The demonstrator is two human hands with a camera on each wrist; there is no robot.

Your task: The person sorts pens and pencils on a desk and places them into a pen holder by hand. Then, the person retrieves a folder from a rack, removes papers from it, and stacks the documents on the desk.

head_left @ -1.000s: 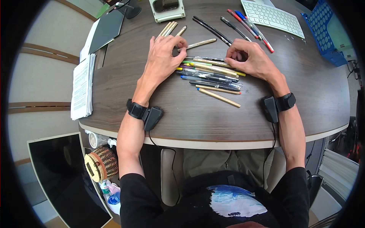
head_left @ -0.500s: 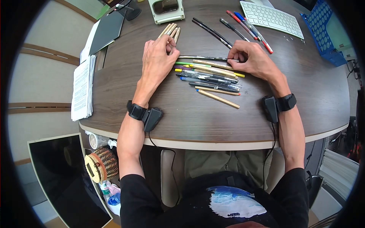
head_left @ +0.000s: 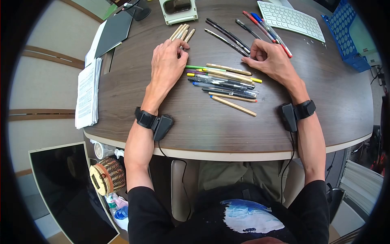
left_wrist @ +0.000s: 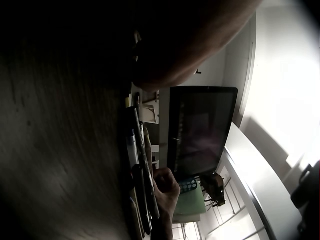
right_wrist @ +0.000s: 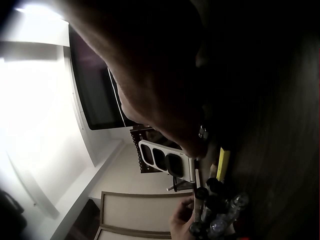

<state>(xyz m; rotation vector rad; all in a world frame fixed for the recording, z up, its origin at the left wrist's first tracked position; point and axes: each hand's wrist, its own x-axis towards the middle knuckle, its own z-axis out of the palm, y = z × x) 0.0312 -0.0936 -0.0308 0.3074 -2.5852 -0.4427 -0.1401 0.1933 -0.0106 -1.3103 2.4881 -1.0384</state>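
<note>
Pencil pile lay between two parted hands

Mixed pencils and pens formed a low pile on the counter (head_left: 183,126), at 4 o'clock from the left hand (head_left: 168,59) and 8 o'clock from the right hand (head_left: 268,59). The relation that mattered most was the far edge of that pile: an upper gold pencil (head_left: 228,69) ran almost crosswise, its long axis from just past 9 o'clock to just past 3. Its 3 o'clock end lay just beside the right thumb, so the right hand was the nearer one; its other end stood a little farther from the left hand.

The left hand hung with fingers loosely bent and the thumb apart from the index finger, nothing visible in its hold. A bunch of gold pencils (head_left: 182,32) lay at its 1 o'clock, the near ends partly hidden by the fingers.

The right hand was curled, thumb and index finger partly closed around the near end of a black pen (head_left: 226,41) pointing to 10 o'clock. Whether they pinched it could not be told; the right wrist view was too dark. Beyond that pen lay two more black pens (head_left: 227,33), roughly parallel, while red and blue pens (head_left: 268,30) rested at the right hand's 12 o'clock.
</note>
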